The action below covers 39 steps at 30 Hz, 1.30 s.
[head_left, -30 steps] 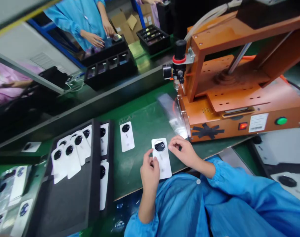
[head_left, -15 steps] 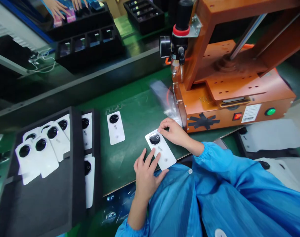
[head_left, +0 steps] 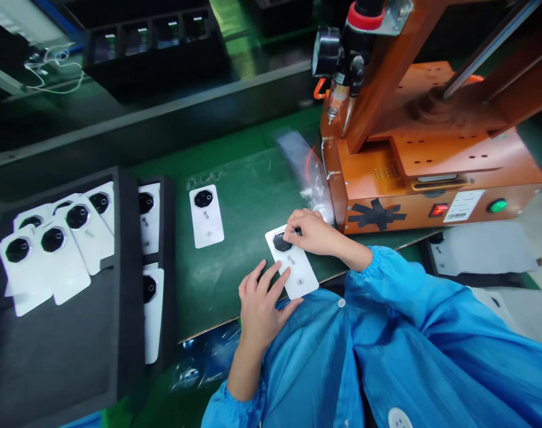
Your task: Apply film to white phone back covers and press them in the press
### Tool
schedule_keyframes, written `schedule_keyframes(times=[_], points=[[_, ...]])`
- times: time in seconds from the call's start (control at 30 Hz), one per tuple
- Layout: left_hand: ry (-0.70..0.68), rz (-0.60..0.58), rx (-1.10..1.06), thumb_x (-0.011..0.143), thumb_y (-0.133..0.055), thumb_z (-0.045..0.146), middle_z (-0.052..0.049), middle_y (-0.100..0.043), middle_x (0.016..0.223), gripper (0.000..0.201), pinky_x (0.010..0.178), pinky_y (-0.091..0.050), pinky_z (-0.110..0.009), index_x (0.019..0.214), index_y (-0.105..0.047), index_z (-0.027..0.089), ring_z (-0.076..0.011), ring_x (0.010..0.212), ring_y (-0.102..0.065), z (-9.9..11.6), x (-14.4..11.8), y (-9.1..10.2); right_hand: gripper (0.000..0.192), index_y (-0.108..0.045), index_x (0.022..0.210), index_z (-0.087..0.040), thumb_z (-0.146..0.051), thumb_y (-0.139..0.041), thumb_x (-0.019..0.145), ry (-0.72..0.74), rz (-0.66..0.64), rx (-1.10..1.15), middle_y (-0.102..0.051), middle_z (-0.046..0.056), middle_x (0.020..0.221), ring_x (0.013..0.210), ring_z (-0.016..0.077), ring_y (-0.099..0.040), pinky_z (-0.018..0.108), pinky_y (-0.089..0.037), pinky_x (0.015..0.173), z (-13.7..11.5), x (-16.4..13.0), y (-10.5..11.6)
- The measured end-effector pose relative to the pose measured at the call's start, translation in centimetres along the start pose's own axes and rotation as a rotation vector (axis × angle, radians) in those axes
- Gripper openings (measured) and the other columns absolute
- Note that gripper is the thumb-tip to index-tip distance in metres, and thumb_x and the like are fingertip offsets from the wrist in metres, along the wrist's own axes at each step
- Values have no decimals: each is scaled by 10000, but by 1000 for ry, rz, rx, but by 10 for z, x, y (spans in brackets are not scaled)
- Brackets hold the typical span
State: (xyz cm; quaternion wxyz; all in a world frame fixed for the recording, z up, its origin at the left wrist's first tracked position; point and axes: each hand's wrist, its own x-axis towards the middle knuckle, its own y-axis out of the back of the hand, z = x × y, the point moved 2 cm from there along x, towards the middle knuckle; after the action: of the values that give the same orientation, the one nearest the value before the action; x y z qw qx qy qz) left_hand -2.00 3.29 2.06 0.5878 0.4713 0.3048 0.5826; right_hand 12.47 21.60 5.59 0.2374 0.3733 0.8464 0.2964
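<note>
White phone cover [head_left: 294, 270] flat on green mat [head_left: 235, 226]. Left hand [head_left: 259, 303] fingers spread, pinning lower edge; right hand [head_left: 309, 232] fingertips together on black lens ring [head_left: 281, 242].

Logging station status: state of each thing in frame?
Left hand: open, fingers flat on white phone cover.
Right hand: fingertips on cover's camera ring.
White phone cover: flat on green belt.
Second cover: flat, untouched.
Orange press: red switch lit.
Black tray: partly filled with covers.
</note>
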Motion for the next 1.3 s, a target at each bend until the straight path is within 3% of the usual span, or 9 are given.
schedule_keyframes(times=[0.33,1.07,1.3], points=[[-2,12,-10,853,-735,515,-86,-610,1443,559,1093,-328,-515,1354,-627,292,-356,1402,-445,1,1,1,132,-722,791,-193,-224,-658,902,-5,79,-80,-683,46,1044,996,218,-550,375,-323,878,0,-2,-7],[-10,-30,31,861,-721,509,-96,-590,1461,562,1093,-336,-529,1370,-614,295,-368,1423,-421,0,1,2,134,-698,752,-189,-205,-636,870,80,198,-112,-650,53,973,953,215,-538,368,-344,841,8,-3,-15],[-14,-28,34,855,-729,510,-102,-596,1454,563,1089,-343,-532,1363,-621,295,-370,1416,-430,0,1,1,127,-719,892,-174,-299,-716,869,109,246,-125,-617,83,1034,1006,240,-533,390,-414,902,8,-12,-12]])
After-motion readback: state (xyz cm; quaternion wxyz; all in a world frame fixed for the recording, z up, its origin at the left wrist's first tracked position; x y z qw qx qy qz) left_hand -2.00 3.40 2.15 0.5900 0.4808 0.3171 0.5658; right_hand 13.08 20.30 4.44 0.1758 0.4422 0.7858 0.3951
